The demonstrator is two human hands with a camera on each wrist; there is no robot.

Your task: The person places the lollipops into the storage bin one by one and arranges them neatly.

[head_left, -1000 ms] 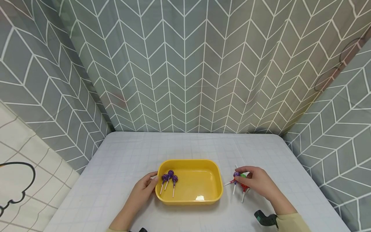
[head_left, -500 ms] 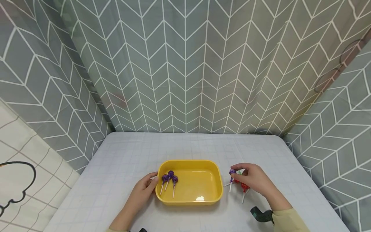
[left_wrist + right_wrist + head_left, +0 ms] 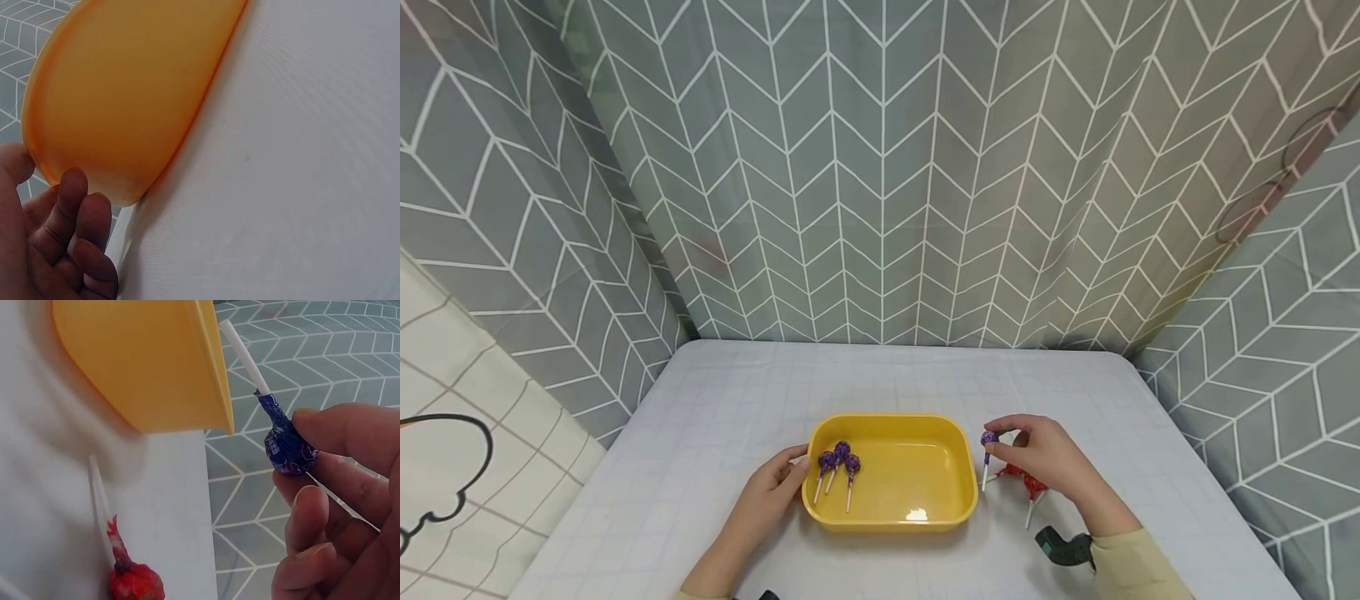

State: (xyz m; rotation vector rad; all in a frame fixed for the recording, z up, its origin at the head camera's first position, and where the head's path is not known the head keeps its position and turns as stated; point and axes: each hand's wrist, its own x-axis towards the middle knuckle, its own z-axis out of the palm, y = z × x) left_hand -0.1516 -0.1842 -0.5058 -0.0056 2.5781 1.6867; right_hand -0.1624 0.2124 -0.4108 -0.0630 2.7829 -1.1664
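Observation:
My right hand pinches a purple-wrapped lollipop by its candy head between thumb and fingers, just right of the yellow tray. In the right wrist view this lollipop has its white stick slanting up toward the tray wall. My left hand holds the tray at its left end, thumb at the rim and fingers against the outside in the left wrist view. Several purple lollipops lie inside the tray at its left end. Below my right hand, red-wrapped lollipops lie on the table, partly covered by it.
A white cloth covers the table. Behind it hangs a grey curtain with a white chevron pattern, and similar cloth stands at both sides. A dark device is strapped at my right wrist.
My right hand has lifted the purple lollipop away from the red ones and carried it left toward the tray. The left hand and the tray have stayed in place.

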